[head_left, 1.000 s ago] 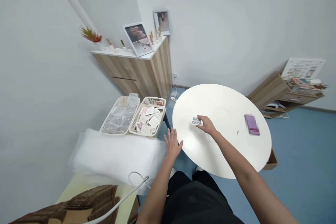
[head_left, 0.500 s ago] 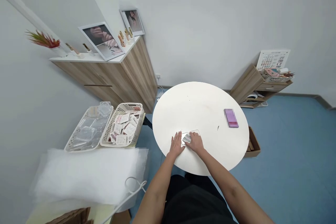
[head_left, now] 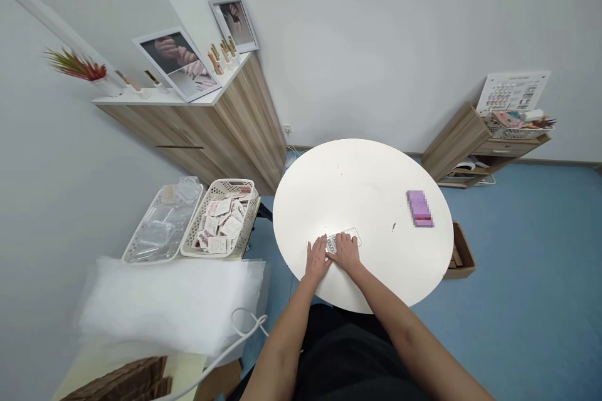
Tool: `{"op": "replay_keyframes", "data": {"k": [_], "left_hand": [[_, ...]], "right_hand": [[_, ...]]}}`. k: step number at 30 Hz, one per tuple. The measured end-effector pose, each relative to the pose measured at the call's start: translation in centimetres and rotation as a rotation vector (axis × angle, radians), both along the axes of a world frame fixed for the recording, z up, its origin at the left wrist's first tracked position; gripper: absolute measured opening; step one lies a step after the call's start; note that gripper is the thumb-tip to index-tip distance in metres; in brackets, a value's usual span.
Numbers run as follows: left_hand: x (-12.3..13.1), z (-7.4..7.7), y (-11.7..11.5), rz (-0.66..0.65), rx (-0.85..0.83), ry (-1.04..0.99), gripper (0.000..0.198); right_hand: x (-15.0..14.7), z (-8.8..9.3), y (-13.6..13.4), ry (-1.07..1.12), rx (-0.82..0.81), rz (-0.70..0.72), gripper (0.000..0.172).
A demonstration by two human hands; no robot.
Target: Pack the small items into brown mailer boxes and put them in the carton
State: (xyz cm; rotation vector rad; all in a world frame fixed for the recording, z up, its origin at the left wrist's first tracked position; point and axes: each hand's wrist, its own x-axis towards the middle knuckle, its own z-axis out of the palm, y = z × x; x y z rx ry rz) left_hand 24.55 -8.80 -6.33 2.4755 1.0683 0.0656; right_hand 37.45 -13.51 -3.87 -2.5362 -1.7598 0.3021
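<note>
Blister pack (head_left: 332, 244) sits near the edge of the round white table (head_left: 362, 188) closest to the person, and honestly most of it is hidden under the hands, so only a strip of silvery pockets shows, plus a clear plastic piece (head_left: 353, 237) poking out past the fingertips on the far side. Its long axis seems to run across the table, roughly left to right and rising a bit to the right, though I can't swear to that with so much covered. Left hand (head_left: 317, 260) lies fairly flat, fingers together, against the pack's left end, while right hand (head_left: 345, 252) is draped over it with the fingers closed up. Can't tell if either one is really gripping it or just pressing down (they look like they're touching each other, too). Just past the table's left edge, a cream lattice basket (head_left: 219, 219) is packed with paper sachets (head_left: 219, 222), and right beside it a white plastic basket (head_left: 162, 244) holds clear plastic pieces (head_left: 157, 232). Pink item (head_left: 419, 208) on the table is pixelated, so no idea what that is.
</note>
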Motion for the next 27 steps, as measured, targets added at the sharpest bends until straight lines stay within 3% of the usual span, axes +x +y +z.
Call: {"op": "replay_keyframes", "data": {"k": [5, 17, 22, 27], "left_hand": [[0.3, -0.5, -0.4, 0.008, 0.079, 0.009, 0.069], [1.3, -0.2, -2.0, -0.033, 0.126, 0.008, 0.06], [1.0, -0.5, -2.5, -0.084, 0.155, 0.019, 0.063], [0.8, -1.1, -3.1, -0.088, 0.144, 0.059, 0.064]], "right_hand": [[1.5, -0.1, -1.1, 0.05, 0.052, -0.004, 0.052], [3.1, -0.3, -1.4, 0.101, 0.054, -0.032, 0.05], [6.5, -1.5, -3.2, 0.227, 0.178, -0.207, 0.036], [9.6, -3.2, -2.5, 0.366, 0.235, -0.392, 0.041]]}}
